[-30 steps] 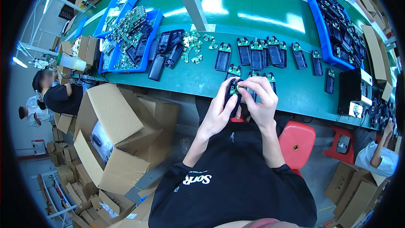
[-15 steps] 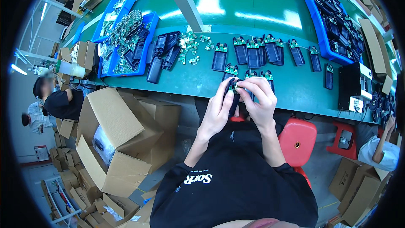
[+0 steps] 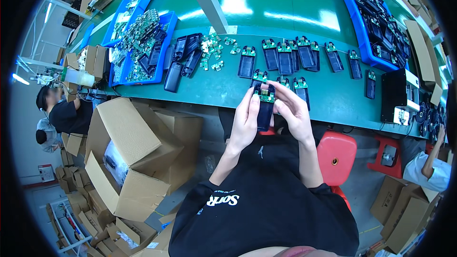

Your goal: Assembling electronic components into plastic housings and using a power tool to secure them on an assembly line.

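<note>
Dark casing (image 3: 264,120) with a green circuit board (image 3: 264,97) at its top, held between two hands.
The left hand (image 3: 244,126) pinches the casing's left edge; the right hand (image 3: 296,118) curls its fingers at the upper right. Just beyond the hands, similar casings (image 3: 284,63) lie on the green table (image 3: 214,91); farther left are loose boards (image 3: 209,51), then a heaped blue bin (image 3: 138,83); far right, another bin (image 3: 355,28) of casings.

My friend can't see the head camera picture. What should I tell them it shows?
A person's left hand and right hand hold a black case with a green board at its far end. More cases lie on a green table, between blue bins of parts.
</note>
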The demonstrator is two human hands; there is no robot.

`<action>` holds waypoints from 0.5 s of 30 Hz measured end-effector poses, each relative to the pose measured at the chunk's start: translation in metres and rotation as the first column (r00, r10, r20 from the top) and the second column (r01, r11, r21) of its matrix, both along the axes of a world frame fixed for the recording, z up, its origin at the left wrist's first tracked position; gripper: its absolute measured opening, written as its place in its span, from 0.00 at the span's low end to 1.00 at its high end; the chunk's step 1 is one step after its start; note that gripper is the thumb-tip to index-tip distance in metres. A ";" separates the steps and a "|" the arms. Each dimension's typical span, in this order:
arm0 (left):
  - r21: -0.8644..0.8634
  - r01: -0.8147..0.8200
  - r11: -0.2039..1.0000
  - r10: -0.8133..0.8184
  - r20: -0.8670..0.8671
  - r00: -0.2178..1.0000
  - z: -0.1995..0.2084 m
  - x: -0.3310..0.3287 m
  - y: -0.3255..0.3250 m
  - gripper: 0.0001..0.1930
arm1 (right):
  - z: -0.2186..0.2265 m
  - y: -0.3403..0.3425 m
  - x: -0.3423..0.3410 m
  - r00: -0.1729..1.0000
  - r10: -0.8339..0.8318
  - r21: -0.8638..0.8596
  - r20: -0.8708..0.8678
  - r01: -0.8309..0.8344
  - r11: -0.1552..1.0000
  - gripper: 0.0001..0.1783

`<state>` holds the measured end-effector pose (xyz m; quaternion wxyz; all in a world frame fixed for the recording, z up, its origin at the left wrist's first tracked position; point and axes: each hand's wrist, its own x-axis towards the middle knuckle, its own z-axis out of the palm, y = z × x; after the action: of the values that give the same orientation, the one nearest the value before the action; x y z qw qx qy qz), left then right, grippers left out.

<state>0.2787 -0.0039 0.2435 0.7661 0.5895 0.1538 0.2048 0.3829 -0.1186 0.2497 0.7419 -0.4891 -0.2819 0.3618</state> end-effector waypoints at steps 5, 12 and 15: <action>0.146 -0.007 0.989 0.018 -0.074 0.997 0.004 0.000 -0.002 0.22 | -0.001 -0.002 -0.001 1.000 -0.014 -0.035 -0.006 0.013 0.999 0.27; 0.146 -0.021 0.989 0.034 -0.086 0.996 0.008 -0.002 -0.004 0.22 | -0.005 -0.006 0.002 0.995 0.036 -0.033 0.091 -0.033 0.999 0.27; 0.163 -0.013 0.987 0.030 -0.099 0.995 0.004 -0.003 -0.004 0.22 | -0.006 -0.007 -0.001 0.994 -0.016 -0.041 0.111 0.021 0.999 0.26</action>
<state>0.2755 -0.0080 0.2480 0.7045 0.6578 0.1818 0.1947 0.3819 -0.1261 0.2438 0.7179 -0.5266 -0.3102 0.3333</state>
